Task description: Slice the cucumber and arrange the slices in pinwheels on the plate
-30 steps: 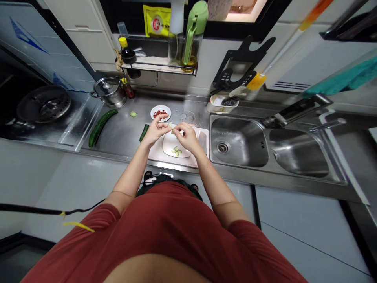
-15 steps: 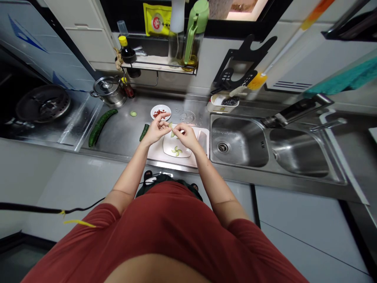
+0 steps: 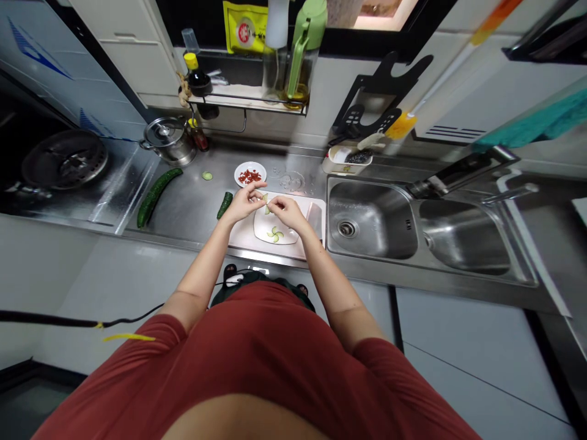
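Note:
My left hand (image 3: 247,203) pinches a thin pale green cucumber slice (image 3: 266,208) above the far part of a white plate (image 3: 259,229). From the other side my right hand (image 3: 287,212) meets it, thumb and fingertips pressed together near the slice. What lies between those right fingertips is too small to see clearly. On the plate, several cucumber slices (image 3: 275,234) form a pinwheel. The plate rests on a white cutting board (image 3: 243,238). A cut piece of cucumber (image 3: 224,205) sits left of my left hand. Behind it stands a small white dish (image 3: 238,175) of chopped red pieces (image 3: 250,176).
A whole cucumber (image 3: 158,197) and a cucumber end (image 3: 207,175) lie on the steel counter (image 3: 192,208). Broad-bladed knife (image 3: 314,219) on the board's right side. Double sink (image 3: 373,220) to the right, lidded pot (image 3: 169,142) back left, bottle shelf (image 3: 247,105) above.
Both hands have shifted very slightly, and my right fingers have turned a little around the slice. The pinwheel on the plate is unchanged.

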{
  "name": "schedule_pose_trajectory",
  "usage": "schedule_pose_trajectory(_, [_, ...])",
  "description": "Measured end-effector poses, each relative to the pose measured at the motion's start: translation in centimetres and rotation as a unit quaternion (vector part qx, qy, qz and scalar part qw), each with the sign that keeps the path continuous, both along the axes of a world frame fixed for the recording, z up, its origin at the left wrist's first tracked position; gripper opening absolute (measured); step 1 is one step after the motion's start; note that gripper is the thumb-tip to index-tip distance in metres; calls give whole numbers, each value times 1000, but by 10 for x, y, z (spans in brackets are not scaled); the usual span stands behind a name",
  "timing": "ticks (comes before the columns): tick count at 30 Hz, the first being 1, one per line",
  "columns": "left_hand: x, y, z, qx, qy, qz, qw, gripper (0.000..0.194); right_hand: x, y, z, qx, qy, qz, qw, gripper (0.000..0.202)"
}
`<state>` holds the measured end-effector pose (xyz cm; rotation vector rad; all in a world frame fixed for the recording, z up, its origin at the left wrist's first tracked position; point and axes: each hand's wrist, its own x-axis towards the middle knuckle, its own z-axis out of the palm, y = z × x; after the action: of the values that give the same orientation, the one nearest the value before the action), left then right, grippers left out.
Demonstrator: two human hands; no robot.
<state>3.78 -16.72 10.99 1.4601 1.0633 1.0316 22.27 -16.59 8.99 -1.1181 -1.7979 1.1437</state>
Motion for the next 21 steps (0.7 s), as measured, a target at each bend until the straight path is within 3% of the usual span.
schedule_pose_trajectory(12, [-6,13,-62,-43,66,-12,997,53,-5,10,-55,-35,-157,9,987,17])
schedule_pose_trajectory(21, [-2,15,-89,-55,169,14,984,47,-12,9,-78,-55,-242,11,969,17])
